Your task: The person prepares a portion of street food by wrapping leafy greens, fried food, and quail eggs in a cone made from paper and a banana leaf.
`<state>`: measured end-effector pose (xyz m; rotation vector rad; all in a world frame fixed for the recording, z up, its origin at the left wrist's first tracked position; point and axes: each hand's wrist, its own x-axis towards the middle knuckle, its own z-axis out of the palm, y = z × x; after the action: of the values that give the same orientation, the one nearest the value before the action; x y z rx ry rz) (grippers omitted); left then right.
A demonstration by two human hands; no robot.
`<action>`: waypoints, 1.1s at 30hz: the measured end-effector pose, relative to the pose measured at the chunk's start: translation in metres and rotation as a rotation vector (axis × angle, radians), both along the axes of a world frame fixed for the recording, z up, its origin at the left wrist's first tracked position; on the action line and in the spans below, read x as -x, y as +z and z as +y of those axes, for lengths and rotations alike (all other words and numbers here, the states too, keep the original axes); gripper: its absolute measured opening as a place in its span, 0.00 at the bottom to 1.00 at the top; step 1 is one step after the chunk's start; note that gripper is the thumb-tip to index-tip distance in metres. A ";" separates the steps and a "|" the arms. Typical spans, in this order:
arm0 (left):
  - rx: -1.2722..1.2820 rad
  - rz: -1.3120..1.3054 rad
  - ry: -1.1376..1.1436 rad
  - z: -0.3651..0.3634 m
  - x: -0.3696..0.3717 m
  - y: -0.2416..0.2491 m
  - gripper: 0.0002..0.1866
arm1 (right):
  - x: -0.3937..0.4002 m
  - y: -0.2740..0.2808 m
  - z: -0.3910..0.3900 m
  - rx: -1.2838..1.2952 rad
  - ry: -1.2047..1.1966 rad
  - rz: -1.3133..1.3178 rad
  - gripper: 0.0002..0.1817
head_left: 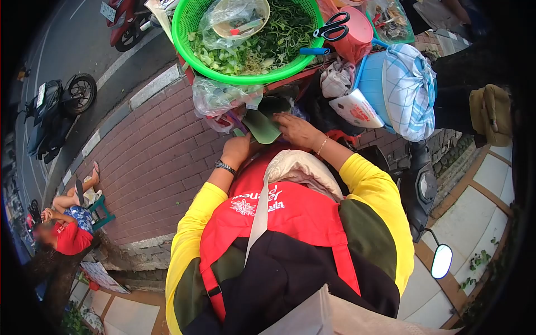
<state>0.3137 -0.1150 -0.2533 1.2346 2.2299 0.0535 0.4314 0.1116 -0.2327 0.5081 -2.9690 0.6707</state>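
Basket of greens, bowl atop, hands curled, right pinching leaf, left grip unclear

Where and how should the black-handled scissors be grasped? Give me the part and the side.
Best by the handle loops of the scissors, probably from the person's right: the loops point that way, past the green basket's rim. The blades are hard to make out.

2 yellow-sleeved hands, 1 green basket, 1 wristwatch
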 end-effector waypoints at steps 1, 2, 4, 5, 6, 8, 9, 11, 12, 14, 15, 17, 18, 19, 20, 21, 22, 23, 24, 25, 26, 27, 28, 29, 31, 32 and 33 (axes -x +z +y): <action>0.007 -0.008 -0.009 0.001 0.000 0.004 0.16 | 0.001 -0.001 -0.003 0.035 -0.003 0.022 0.13; 0.013 -0.014 -0.019 0.001 0.001 0.006 0.18 | 0.002 -0.001 -0.005 0.035 -0.006 0.022 0.13; 0.005 -0.012 -0.020 0.001 0.001 0.007 0.18 | 0.004 0.001 -0.011 0.060 0.011 -0.250 0.17; -0.001 -0.013 -0.019 0.000 0.001 0.008 0.19 | 0.004 0.001 -0.013 0.062 0.011 -0.249 0.17; 0.001 -0.012 -0.019 -0.001 0.001 0.005 0.19 | 0.004 0.001 -0.015 0.040 0.029 -0.232 0.18; -0.006 0.009 -0.031 -0.003 0.000 -0.003 0.18 | 0.007 0.001 -0.018 0.019 0.045 -0.218 0.19; -0.006 0.008 -0.032 -0.004 0.002 -0.005 0.18 | 0.012 0.003 -0.017 0.043 -0.062 -0.334 0.18; 0.050 0.004 -0.082 -0.005 0.002 -0.011 0.18 | 0.025 -0.003 -0.011 0.065 -0.170 -0.454 0.17; 0.050 -0.001 -0.081 -0.005 0.000 -0.008 0.18 | 0.035 -0.015 -0.004 0.039 -0.254 -0.211 0.19; 0.009 -0.047 -0.041 -0.001 0.001 0.006 0.28 | 0.058 -0.033 0.004 0.010 -0.331 0.035 0.20; 0.008 -0.048 -0.038 0.000 0.000 0.007 0.28 | 0.071 -0.036 0.004 -0.135 -0.431 0.018 0.20; 0.054 -0.062 -0.018 0.000 0.001 0.009 0.31 | 0.076 -0.037 0.003 -0.275 -0.530 0.002 0.20; 0.057 -0.059 -0.017 -0.002 0.002 0.007 0.31 | 0.076 -0.024 0.004 -0.125 -0.484 -0.136 0.19; 0.050 -0.052 -0.018 -0.003 0.002 0.004 0.31 | 0.076 -0.011 0.006 0.024 -0.431 -0.274 0.18; 0.041 -0.046 -0.017 -0.004 0.001 0.001 0.31 | 0.074 -0.001 0.009 0.024 -0.426 -0.275 0.18; 0.040 -0.048 -0.011 -0.004 0.001 0.003 0.31 | 0.073 0.008 0.015 0.098 -0.309 -0.412 0.16; 0.019 -0.035 -0.008 -0.004 0.001 0.006 0.28 | 0.070 0.013 0.018 0.170 -0.191 -0.548 0.16; -0.001 -0.024 -0.005 -0.004 0.000 0.008 0.25 | 0.066 0.009 0.019 0.166 -0.187 -0.551 0.16; -0.003 -0.026 0.001 -0.004 -0.001 0.007 0.25 | 0.062 0.001 0.019 0.081 -0.110 -0.444 0.15; 0.016 -0.019 -0.012 -0.004 -0.001 0.005 0.26 | 0.060 -0.007 0.018 -0.004 -0.032 -0.334 0.14; 0.036 -0.012 -0.023 -0.004 0.000 0.003 0.26 | 0.061 -0.017 0.014 -0.006 -0.026 -0.333 0.14; 0.037 -0.013 -0.017 -0.005 -0.001 0.004 0.26 | 0.062 -0.028 0.008 -0.099 0.039 -0.163 0.12; 0.037 -0.016 -0.010 -0.005 -0.002 0.006 0.27 | 0.064 -0.034 0.003 -0.190 0.101 0.008 0.10; 0.037 -0.019 -0.004 -0.005 -0.002 0.007 0.28 | 0.064 -0.040 -0.003 -0.188 0.103 0.008 0.10; 0.048 -0.021 -0.003 -0.007 -0.002 0.006 0.32 | 0.064 -0.040 -0.011 -0.179 0.002 -0.210 0.10; 0.058 -0.023 -0.004 -0.007 -0.002 0.006 0.35 | 0.064 -0.039 -0.010 -0.179 0.002 -0.209 0.10; 0.057 -0.024 -0.004 -0.006 -0.002 0.009 0.35 | 0.066 -0.030 -0.007 -0.132 -0.069 -0.319 0.11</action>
<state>0.3162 -0.1212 -0.2441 1.2015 2.1936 0.0026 0.3657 0.1046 -0.2622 0.3294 -3.3292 0.6039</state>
